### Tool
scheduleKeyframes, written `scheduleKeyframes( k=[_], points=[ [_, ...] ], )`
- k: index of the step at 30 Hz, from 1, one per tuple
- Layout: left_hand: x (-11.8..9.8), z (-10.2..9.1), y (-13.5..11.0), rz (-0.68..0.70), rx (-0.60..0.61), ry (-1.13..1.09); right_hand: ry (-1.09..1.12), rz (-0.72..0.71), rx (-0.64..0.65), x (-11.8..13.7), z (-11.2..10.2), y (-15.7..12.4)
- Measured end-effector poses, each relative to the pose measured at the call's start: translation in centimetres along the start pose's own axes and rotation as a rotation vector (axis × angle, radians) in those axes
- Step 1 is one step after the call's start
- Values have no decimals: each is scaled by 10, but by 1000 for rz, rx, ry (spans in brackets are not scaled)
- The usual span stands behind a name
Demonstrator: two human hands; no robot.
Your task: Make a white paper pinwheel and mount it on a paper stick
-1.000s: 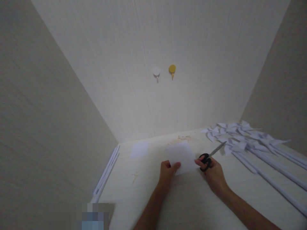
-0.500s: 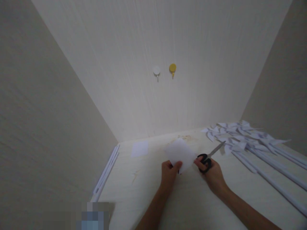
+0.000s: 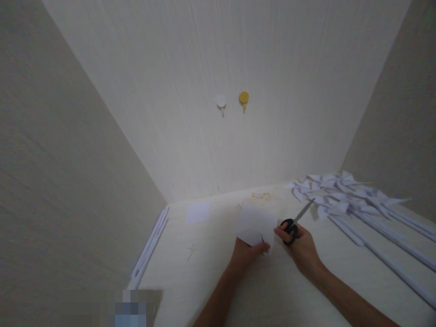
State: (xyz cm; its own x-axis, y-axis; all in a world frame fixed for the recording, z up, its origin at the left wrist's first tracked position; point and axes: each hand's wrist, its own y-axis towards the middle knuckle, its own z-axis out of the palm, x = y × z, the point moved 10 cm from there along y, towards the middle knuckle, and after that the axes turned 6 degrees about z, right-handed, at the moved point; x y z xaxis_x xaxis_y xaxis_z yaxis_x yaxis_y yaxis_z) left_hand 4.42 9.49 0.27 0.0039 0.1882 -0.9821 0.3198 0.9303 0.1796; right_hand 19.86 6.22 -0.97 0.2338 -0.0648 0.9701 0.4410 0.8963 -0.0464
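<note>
My left hand pinches the near corner of a small white paper square, held just above the pale table. A short dark slit shows in the paper near my fingers. My right hand grips black-handled scissors, fingers through the loops, with the blades pointing away to the upper right. The two hands are close together, the scissors just right of the paper.
A heap of white paper pinwheels on long white sticks covers the table's right side. Another small paper square lies at the back left. White sticks lie along the left wall. Two hooks, white and yellow, hang on the back wall.
My left hand has turned the paper square and shifted its grip to the right, towards the scissors. My right hand with the scissors stayed almost in place.
</note>
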Motion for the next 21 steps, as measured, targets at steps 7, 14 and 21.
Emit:
scheduleKeyframes(
  k=[7, 14, 21],
  points=[
    [-1, 11, -3, -21, 111, -27, 2, 2, -19, 2, -2, -2],
    [-6, 13, -5, -29, 142, 10, 8, 14, -14, -2, -3, 0],
    [-7, 10, -3, -17, 101, 8, -15, 11, -19, 0, -2, -1]
  ],
)
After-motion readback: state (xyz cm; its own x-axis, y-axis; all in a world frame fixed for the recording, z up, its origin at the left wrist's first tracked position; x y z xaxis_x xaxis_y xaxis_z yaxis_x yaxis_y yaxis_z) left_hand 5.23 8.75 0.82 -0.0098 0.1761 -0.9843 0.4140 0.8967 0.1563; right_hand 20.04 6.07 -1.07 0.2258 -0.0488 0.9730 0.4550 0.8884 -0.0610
